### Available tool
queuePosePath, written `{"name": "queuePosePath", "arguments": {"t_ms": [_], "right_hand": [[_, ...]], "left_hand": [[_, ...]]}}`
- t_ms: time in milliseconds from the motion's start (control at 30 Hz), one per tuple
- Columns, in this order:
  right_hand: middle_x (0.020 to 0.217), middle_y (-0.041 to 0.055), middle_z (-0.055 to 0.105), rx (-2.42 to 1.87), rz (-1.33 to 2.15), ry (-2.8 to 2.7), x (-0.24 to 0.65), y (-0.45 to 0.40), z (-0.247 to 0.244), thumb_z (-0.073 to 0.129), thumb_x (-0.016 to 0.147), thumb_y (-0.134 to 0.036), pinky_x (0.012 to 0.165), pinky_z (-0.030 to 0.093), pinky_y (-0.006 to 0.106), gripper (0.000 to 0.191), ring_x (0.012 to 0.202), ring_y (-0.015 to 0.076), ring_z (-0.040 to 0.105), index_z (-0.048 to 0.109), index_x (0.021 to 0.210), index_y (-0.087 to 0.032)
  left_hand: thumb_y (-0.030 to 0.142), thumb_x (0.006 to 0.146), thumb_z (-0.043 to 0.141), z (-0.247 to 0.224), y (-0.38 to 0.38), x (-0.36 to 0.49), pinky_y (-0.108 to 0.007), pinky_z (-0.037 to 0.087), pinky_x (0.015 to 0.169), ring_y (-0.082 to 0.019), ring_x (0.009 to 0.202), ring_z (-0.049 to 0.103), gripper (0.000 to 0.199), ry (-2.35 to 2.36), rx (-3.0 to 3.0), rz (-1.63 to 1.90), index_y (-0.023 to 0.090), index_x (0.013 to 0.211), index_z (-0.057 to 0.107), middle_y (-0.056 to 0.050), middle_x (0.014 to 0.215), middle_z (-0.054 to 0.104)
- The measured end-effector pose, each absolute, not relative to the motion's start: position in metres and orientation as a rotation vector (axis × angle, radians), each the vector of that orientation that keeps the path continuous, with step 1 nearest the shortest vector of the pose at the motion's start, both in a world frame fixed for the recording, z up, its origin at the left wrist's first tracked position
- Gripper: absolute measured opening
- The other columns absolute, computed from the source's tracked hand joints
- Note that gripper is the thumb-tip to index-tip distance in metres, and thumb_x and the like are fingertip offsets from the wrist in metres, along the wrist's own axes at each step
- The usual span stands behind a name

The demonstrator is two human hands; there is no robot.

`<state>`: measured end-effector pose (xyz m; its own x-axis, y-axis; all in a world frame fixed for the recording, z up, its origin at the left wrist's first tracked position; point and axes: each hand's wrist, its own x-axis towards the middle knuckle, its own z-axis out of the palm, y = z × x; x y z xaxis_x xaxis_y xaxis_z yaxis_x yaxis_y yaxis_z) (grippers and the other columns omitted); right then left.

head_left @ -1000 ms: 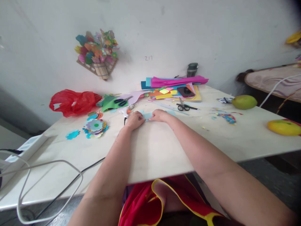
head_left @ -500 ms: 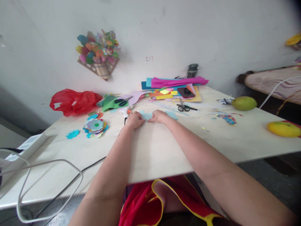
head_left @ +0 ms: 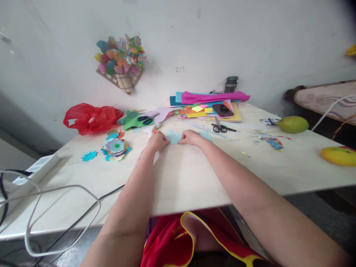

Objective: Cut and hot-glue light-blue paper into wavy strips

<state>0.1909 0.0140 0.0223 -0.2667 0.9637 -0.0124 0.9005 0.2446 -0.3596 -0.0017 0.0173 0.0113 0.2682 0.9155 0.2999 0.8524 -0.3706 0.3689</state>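
A light blue sheet of paper or foam [head_left: 174, 138] lies on the table between my hands. My left hand [head_left: 158, 141] is closed on its left edge, fingers pinched together. My right hand [head_left: 190, 137] pinches the sheet farther right, and part of it shows beyond that wrist. Just behind my left hand is a glue gun [head_left: 157, 128] with an orange part, partly hidden. Scissors with black handles [head_left: 219, 127] lie behind and to the right of my right hand, with a black pen [head_left: 232, 129] beside them.
Stacked scalloped paper flowers [head_left: 116, 146] lie on the left near a red plastic bag [head_left: 91, 118]. Coloured sheets [head_left: 215, 98] and a phone [head_left: 223, 109] are at the back. Two mangoes [head_left: 293, 124] [head_left: 338, 156] sit right. Cables [head_left: 62, 188] cross the left front by a power strip [head_left: 36, 170].
My hands have spread slightly apart, so more of the light blue sheet shows between them. The whole view has shifted a little.
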Motion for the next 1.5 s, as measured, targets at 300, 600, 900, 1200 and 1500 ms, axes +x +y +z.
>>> {"name": "queuePosePath", "arguments": {"t_ms": [300, 600, 900, 1200, 1500], "right_hand": [[0.084, -0.0013, 0.068, -1.64, 0.496, -2.271, 0.196, 0.022, 0.013, 0.068, 0.065, -0.034, 0.059, 0.038, 0.018, 0.021, 0.072, 0.0112, 0.059, 0.067, 0.082, -0.021], [0.085, -0.0005, 0.068, -1.661, 0.519, -2.267, 0.196, 0.024, 0.013, 0.069, 0.065, -0.037, 0.059, 0.039, 0.019, 0.023, 0.074, 0.0125, 0.059, 0.067, 0.082, -0.02], [0.08, -0.0003, 0.068, -1.631, 0.472, -2.286, 0.194, 0.025, 0.012, 0.068, 0.067, -0.035, 0.059, 0.04, 0.019, 0.021, 0.071, 0.012, 0.059, 0.068, 0.08, -0.02], [0.081, 0.0011, 0.069, -1.598, 0.551, -2.282, 0.199, 0.03, 0.008, 0.069, 0.067, -0.03, 0.061, 0.041, 0.017, 0.019, 0.069, 0.0109, 0.059, 0.068, 0.081, -0.017], [0.078, 0.0025, 0.07, -1.53, 0.628, -2.26, 0.203, 0.025, 0.014, 0.069, 0.067, -0.021, 0.061, 0.043, 0.016, 0.015, 0.068, 0.0109, 0.06, 0.07, 0.08, -0.014]], "left_hand": [[0.038, 0.067, 0.065, 0.031, -0.008, 0.008, -0.05, 0.033, 0.092, -0.037, 0.116, 0.036, 0.021, 2.112, 2.463, 0.39, 0.021, 0.079, 0.065, -0.012, 0.115, 0.055], [0.04, 0.077, 0.052, 0.031, -0.007, 0.007, -0.057, -0.004, 0.105, -0.034, 0.135, -0.008, 0.05, 2.229, 2.482, 0.428, 0.024, 0.125, 0.048, -0.007, 0.145, 0.027], [0.055, 0.077, 0.04, 0.001, -0.002, 0.032, -0.054, -0.01, 0.106, -0.03, 0.134, -0.017, 0.066, 2.158, 2.548, 0.411, 0.024, 0.135, 0.037, -0.004, 0.149, 0.017], [0.059, 0.077, 0.036, 0.004, 0.006, 0.023, -0.06, -0.014, 0.1, -0.032, 0.132, -0.02, 0.066, 2.242, 2.32, 0.219, 0.029, 0.135, 0.037, -0.004, 0.15, 0.012], [0.042, 0.081, 0.041, 0.006, 0.002, 0.013, -0.061, -0.013, 0.101, -0.031, 0.134, -0.017, 0.051, 2.361, 2.316, 0.173, 0.033, 0.131, 0.042, 0.001, 0.149, 0.016]]}}
